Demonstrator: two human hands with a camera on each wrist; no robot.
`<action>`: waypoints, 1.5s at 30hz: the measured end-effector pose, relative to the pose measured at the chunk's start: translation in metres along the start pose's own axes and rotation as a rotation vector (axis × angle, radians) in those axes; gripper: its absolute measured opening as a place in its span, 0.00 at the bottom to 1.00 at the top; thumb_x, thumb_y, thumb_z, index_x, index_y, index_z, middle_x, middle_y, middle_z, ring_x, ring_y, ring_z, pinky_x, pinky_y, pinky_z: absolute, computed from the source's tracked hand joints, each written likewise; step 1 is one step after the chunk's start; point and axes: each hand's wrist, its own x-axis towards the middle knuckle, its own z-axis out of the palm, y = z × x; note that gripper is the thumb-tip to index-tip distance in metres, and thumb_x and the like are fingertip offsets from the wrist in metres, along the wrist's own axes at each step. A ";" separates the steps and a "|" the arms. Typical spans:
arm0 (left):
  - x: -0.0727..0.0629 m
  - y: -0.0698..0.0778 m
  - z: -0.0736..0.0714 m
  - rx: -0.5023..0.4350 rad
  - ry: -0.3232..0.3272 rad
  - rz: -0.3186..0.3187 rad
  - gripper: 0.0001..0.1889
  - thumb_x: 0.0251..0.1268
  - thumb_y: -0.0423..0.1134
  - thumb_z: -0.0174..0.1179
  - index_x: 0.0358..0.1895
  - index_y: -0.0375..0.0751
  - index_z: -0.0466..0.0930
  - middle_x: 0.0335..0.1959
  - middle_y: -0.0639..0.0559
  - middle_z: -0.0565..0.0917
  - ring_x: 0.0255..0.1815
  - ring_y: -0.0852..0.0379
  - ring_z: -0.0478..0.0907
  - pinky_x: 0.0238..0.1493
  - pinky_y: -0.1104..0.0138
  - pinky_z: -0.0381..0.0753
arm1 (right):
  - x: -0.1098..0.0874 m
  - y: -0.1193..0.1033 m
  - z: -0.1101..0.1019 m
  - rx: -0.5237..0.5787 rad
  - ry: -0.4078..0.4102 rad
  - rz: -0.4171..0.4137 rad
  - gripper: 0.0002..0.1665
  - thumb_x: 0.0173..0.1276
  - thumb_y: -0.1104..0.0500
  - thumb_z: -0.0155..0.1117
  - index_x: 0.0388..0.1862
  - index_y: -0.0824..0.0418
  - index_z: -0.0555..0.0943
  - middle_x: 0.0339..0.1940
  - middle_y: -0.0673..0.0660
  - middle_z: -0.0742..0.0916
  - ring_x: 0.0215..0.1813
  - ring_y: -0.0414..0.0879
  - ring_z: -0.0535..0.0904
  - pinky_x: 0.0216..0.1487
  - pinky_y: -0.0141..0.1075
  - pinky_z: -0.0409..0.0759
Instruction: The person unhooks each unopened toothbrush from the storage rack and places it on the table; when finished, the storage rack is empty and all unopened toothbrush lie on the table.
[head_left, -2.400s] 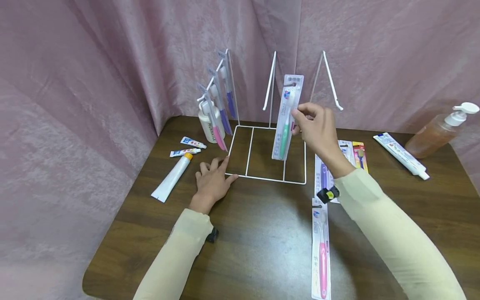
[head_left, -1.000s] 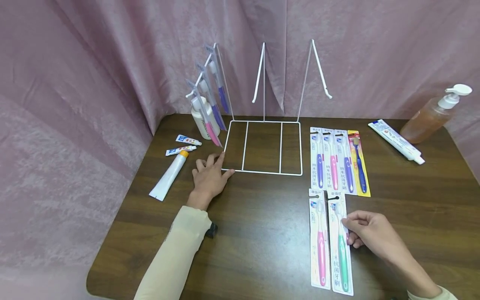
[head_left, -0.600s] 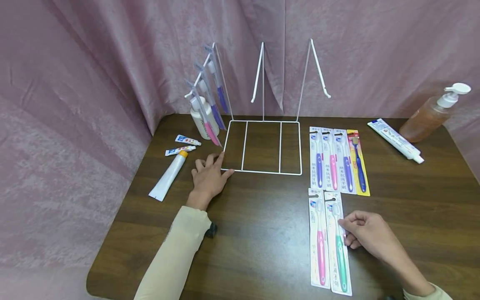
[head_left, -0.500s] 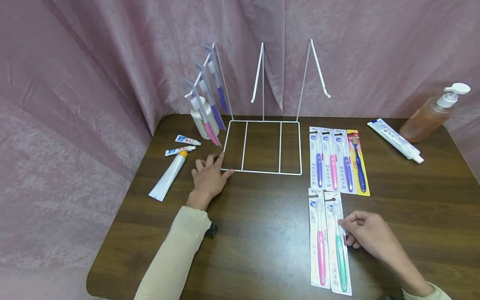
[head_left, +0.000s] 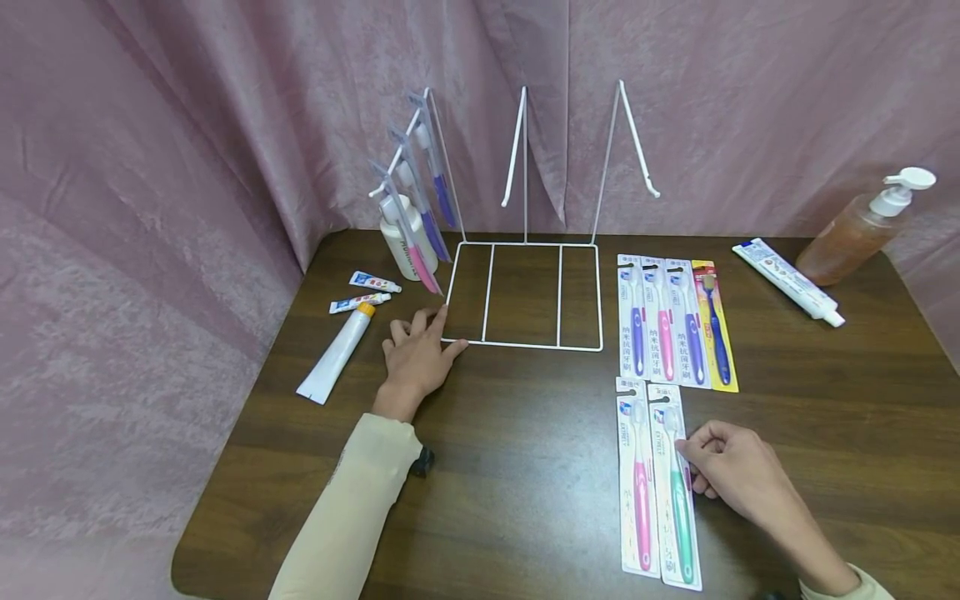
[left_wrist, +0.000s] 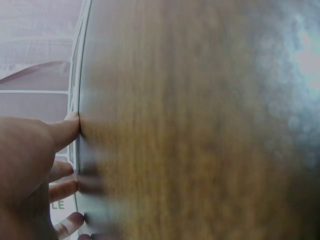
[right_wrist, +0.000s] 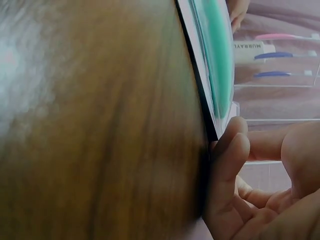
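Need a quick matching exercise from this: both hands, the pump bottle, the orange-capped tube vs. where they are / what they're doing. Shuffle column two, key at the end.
Column one
1. Left hand
2. Right hand
3. Pump bottle
4. Orange-capped tube

Column two
A. Lies near the left edge of the table
B. Pinches the edge of the green toothbrush pack
C. Touches the near left corner of the white wire rack
D. Stands at the table's back right

Pairs: 1-C, 2-B, 3-D, 4-A
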 end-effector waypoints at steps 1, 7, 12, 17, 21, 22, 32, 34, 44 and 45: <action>-0.001 0.001 -0.001 0.003 -0.001 -0.002 0.42 0.91 0.63 0.55 0.96 0.53 0.54 0.93 0.44 0.61 0.77 0.29 0.60 0.72 0.35 0.68 | 0.000 0.000 0.000 0.000 -0.001 0.004 0.17 0.88 0.51 0.65 0.41 0.63 0.86 0.24 0.49 0.89 0.28 0.44 0.85 0.29 0.34 0.80; -0.003 0.003 -0.003 0.003 0.003 -0.006 0.43 0.90 0.64 0.56 0.96 0.54 0.54 0.93 0.45 0.61 0.78 0.29 0.61 0.74 0.35 0.68 | 0.003 0.001 0.001 0.007 -0.008 0.021 0.17 0.88 0.51 0.66 0.43 0.64 0.85 0.25 0.50 0.89 0.29 0.44 0.85 0.29 0.34 0.81; 0.002 -0.001 -0.001 -0.012 -0.022 -0.009 0.43 0.90 0.65 0.55 0.97 0.55 0.52 0.94 0.45 0.60 0.78 0.28 0.59 0.75 0.34 0.67 | 0.003 0.001 0.002 0.003 -0.001 0.029 0.16 0.88 0.52 0.66 0.42 0.63 0.85 0.24 0.49 0.88 0.28 0.44 0.85 0.29 0.34 0.79; 0.004 0.001 0.001 -0.006 -0.026 -0.013 0.43 0.91 0.64 0.55 0.97 0.54 0.53 0.94 0.45 0.60 0.79 0.28 0.59 0.74 0.34 0.67 | 0.000 0.000 0.000 -0.007 -0.002 0.033 0.18 0.89 0.50 0.65 0.42 0.63 0.85 0.24 0.49 0.89 0.29 0.44 0.85 0.30 0.35 0.77; 0.002 0.006 0.002 0.011 -0.007 0.004 0.43 0.91 0.65 0.55 0.96 0.54 0.54 0.93 0.46 0.61 0.79 0.29 0.60 0.74 0.35 0.68 | -0.006 -0.002 -0.004 -0.079 0.054 0.009 0.20 0.89 0.47 0.64 0.42 0.61 0.86 0.22 0.48 0.85 0.29 0.45 0.81 0.30 0.38 0.71; 0.003 0.007 0.002 0.010 -0.005 0.007 0.43 0.90 0.65 0.55 0.96 0.55 0.54 0.93 0.46 0.61 0.79 0.30 0.60 0.74 0.36 0.68 | -0.007 -0.004 -0.005 -0.104 0.082 -0.006 0.20 0.88 0.46 0.64 0.42 0.61 0.86 0.22 0.49 0.84 0.29 0.45 0.79 0.30 0.38 0.69; 0.002 0.001 0.000 0.009 -0.014 -0.015 0.42 0.91 0.64 0.54 0.97 0.55 0.53 0.94 0.46 0.59 0.81 0.30 0.58 0.75 0.35 0.68 | 0.009 -0.073 -0.009 -0.098 0.300 -0.308 0.18 0.84 0.50 0.73 0.55 0.63 0.94 0.28 0.54 0.90 0.27 0.43 0.74 0.26 0.36 0.66; 0.001 0.000 0.000 0.020 -0.012 -0.016 0.43 0.91 0.65 0.54 0.97 0.55 0.53 0.94 0.46 0.59 0.80 0.30 0.59 0.75 0.36 0.68 | 0.018 -0.097 -0.009 -0.060 0.305 -0.389 0.17 0.84 0.51 0.75 0.57 0.62 0.95 0.29 0.55 0.90 0.26 0.42 0.74 0.25 0.36 0.66; 0.008 -0.004 0.004 -0.002 -0.020 -0.011 0.44 0.90 0.66 0.55 0.97 0.56 0.53 0.94 0.46 0.59 0.80 0.28 0.59 0.75 0.34 0.67 | 0.074 -0.227 0.019 0.129 0.242 -0.713 0.16 0.83 0.53 0.76 0.63 0.56 0.95 0.60 0.59 0.96 0.29 0.43 0.92 0.53 0.44 0.89; 0.009 -0.003 0.005 0.002 -0.024 -0.010 0.44 0.90 0.67 0.55 0.97 0.56 0.53 0.94 0.46 0.59 0.80 0.27 0.59 0.75 0.34 0.67 | 0.079 -0.238 0.022 0.129 0.231 -0.724 0.17 0.83 0.52 0.76 0.65 0.57 0.94 0.64 0.60 0.95 0.29 0.45 0.93 0.58 0.47 0.90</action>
